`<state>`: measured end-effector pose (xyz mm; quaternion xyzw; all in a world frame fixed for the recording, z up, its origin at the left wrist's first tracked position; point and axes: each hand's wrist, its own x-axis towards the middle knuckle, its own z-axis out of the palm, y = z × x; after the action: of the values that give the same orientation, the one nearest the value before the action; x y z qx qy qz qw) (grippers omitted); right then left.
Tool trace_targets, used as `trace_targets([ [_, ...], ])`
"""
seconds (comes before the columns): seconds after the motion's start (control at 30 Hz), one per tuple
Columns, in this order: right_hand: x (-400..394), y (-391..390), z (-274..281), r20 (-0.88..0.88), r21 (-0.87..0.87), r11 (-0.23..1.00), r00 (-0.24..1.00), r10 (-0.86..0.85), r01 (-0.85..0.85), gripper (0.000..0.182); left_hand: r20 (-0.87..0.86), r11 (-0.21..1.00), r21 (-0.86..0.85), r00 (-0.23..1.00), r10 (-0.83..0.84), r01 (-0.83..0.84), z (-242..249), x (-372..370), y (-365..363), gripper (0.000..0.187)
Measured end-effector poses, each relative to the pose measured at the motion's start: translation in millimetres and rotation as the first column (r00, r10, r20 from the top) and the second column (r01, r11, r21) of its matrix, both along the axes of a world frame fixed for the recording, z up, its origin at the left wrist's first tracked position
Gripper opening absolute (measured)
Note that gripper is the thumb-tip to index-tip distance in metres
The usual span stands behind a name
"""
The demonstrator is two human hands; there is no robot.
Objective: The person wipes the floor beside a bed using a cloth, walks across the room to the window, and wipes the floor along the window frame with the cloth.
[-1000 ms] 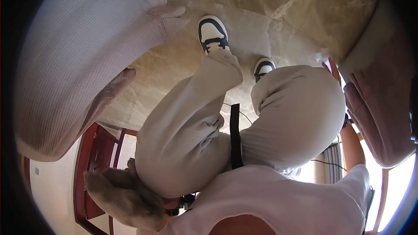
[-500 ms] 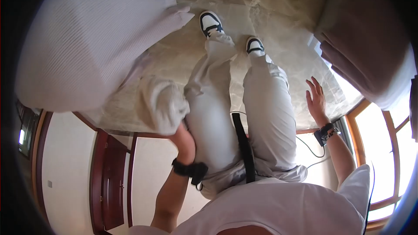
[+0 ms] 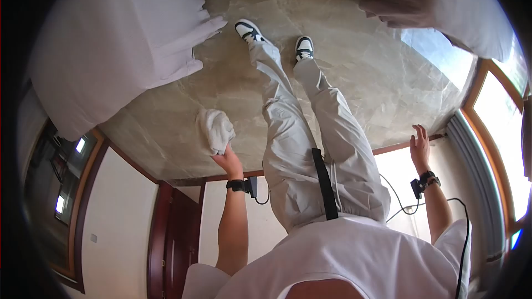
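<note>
White tee [image 3: 354, 254], beige trousers [image 3: 310, 149], black wrist straps, navy-white sneakers [image 3: 249, 30].

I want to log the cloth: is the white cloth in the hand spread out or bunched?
Bunched: the white cloth is a crumpled wad gripped by the left hand.

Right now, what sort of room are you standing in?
Probably a bedroom at home or in a hotel: a white bed beside a marble floor, a dark wooden door, and the left hand holds a towel.
</note>
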<state>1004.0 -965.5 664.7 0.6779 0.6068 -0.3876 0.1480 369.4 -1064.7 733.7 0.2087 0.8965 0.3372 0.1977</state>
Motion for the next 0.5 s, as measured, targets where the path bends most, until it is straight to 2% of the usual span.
trace_targets([
  [0.03, 19, -10, 8, -0.004, 0.011, 0.999, 0.999, -0.049, 0.049, 0.040, -0.047, 0.999, 0.003, 0.998, -0.038, 0.038, 18, 12, -1, 0.044],
  [0.07, 40, -23, 19, 0.015, 0.030, 0.996, 0.997, -0.080, 0.079, 0.039, -0.020, 0.997, -0.017, 0.997, -0.074, 0.073, 43, 25, -3, 0.046],
  [0.17, 99, -70, 50, -0.030, 0.113, 0.960, 0.966, -0.255, 0.257, 0.039, -0.152, 0.979, -0.032, 0.967, -0.204, 0.201, 98, 47, -22, 0.049],
  [0.23, 134, -106, 67, -0.012, 0.157, 0.904, 0.916, -0.400, 0.397, 0.038, -0.139, 0.962, -0.010, 0.953, -0.271, 0.272, 136, 72, 1, 0.051],
  [0.3, 156, -139, 79, 0.018, 0.203, 0.822, 0.837, -0.547, 0.532, 0.037, -0.124, 0.945, -0.118, 0.939, -0.319, 0.306, 165, 92, 20, 0.054],
  [0.37, 179, -171, 93, -0.002, 0.260, 0.707, 0.732, -0.681, 0.658, 0.036, -0.137, 0.892, -0.094, 0.881, -0.452, 0.443, 170, 111, 36, 0.058],
  [0.43, 188, -202, 105, -0.037, 0.309, 0.600, 0.639, -0.768, 0.738, 0.036, -0.155, 0.813, -0.209, 0.803, -0.576, 0.543, 154, 100, 46, 0.058],
  [0.5, 198, -234, 114, -0.083, 0.333, 0.478, 0.530, -0.844, 0.813, 0.036, -0.184, 0.733, -0.294, 0.717, -0.673, 0.613, 172, 112, 63, 0.060],
])
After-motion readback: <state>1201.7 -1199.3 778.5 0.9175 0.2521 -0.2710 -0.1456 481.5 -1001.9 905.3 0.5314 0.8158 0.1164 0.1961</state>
